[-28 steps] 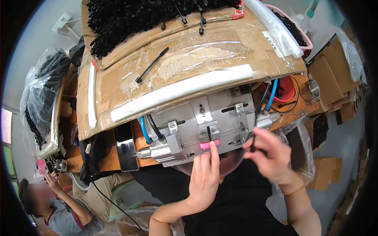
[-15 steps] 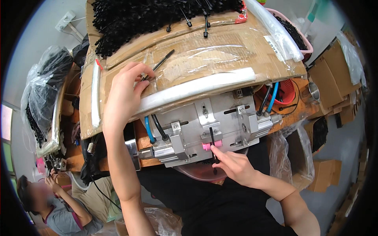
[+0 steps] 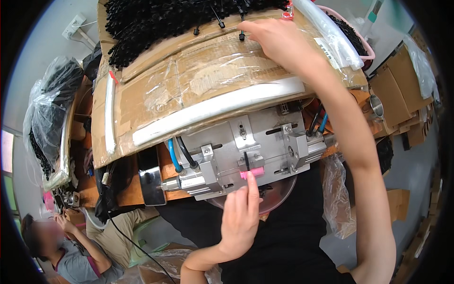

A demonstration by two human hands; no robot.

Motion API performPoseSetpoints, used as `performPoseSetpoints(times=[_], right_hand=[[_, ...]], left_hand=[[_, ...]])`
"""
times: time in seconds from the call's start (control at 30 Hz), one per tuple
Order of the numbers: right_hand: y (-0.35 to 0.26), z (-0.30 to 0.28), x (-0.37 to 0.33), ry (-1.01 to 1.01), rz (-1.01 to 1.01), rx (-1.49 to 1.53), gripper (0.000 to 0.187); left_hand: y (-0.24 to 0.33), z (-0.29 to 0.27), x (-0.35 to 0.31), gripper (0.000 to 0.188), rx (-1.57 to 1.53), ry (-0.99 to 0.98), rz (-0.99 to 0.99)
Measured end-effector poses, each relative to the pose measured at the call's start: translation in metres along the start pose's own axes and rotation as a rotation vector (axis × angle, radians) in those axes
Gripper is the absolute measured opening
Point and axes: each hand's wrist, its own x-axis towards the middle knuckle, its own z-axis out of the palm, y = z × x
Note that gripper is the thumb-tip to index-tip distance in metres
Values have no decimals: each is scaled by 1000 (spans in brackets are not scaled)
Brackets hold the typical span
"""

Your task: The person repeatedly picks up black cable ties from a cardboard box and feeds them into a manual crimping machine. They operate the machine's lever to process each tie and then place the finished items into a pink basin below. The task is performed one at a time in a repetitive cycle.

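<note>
A thin black rod (image 3: pixel 247 160) lies across the pink block (image 3: pixel 253 173) on the metal fixture (image 3: pixel 227 175). My left hand (image 3: pixel 240 217) has its index fingertip on the rod at the block, the other fingers curled; the rod's lower part is hidden behind it. Far forward, my right hand (image 3: pixel 279 40) closes its fingertips around a capped black rod (image 3: pixel 242 36) sticking out of the black rod pile (image 3: pixel 189 21). My right thumb is out of sight.
Cardboard (image 3: pixel 203 85) with a white padded edge (image 3: pixel 222 109) spans behind the fixture. Blue hose (image 3: pixel 174 156) rises at the fixture's left. A clear bowl (image 3: pixel 276 199) sits beneath its front. Another person (image 3: pixel 80 255) works at lower left.
My right hand has left the fixture and reached forward to the pile. My left hand has come from the cardboard down to the pink block; the rod it held there is gone from the cardboard.
</note>
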Motion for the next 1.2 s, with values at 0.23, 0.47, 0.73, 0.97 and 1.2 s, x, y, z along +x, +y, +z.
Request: performPoseSetpoints(times=[0.23,0.47,0.73,0.97,1.2], right_hand=[[8,-16,7,-59,27,492,18],[-107,-78,-141,55,188,751,53],[-184,-44,-218,-93,242,806,67],[-185,-38,-217,-107,268,792,68],[-120,-99,-174,18,244,587,63]], left_hand=[[6,21,5,73,56,-117,-22],[-1,9,-2,72,-46,-79,-116],[-2,-16,-7,77,-170,34,-195],[-5,-23,-15,76,-193,42,-190],[-49,-72,29,67,-216,141,-102]])
